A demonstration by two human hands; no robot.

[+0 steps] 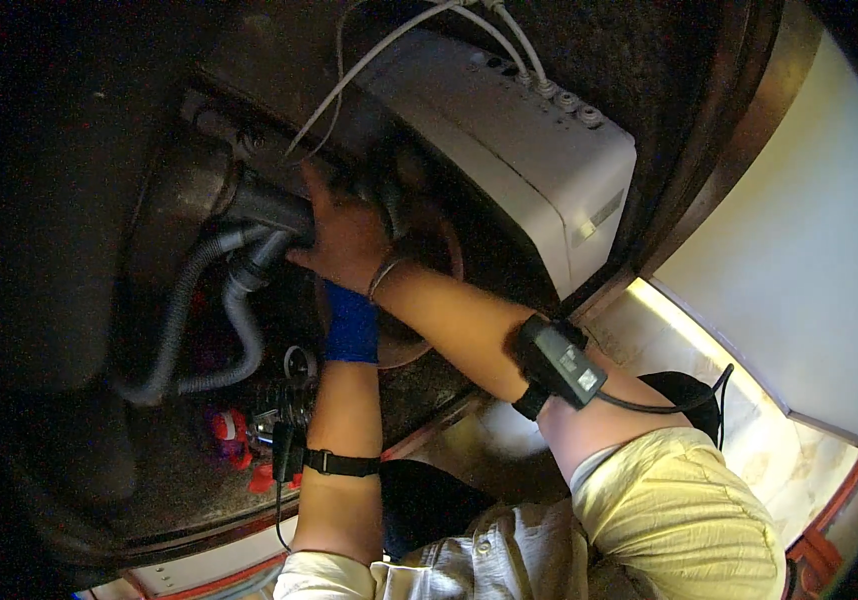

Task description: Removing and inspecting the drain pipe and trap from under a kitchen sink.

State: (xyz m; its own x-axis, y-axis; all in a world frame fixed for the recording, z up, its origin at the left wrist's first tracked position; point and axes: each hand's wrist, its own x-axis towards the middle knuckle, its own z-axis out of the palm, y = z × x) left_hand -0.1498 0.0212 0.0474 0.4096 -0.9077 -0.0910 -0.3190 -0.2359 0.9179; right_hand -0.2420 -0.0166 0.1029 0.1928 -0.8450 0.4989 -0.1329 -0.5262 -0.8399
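Observation:
My right hand (347,240) is on a thick grey drain pipe (274,207) inside a dark cabinet. Its thumb lies on the near side and a finger on the far side, closed around the pipe's right end. Two corrugated grey hoses (181,300) branch off below this pipe and bend down to the left. My left forearm (347,410) reaches up from the lower edge, with a blue band (352,325) at the wrist. Beyond that band, my left hand is hidden behind the right hand and in shadow.
A white box-shaped unit (509,150) with white tubes (389,45) on top fills the right side. Behind my forearms shows the rim of a round brownish vessel (411,354). Small red and clear items (232,427) lie at lower left. A pale door panel (789,250) stands right.

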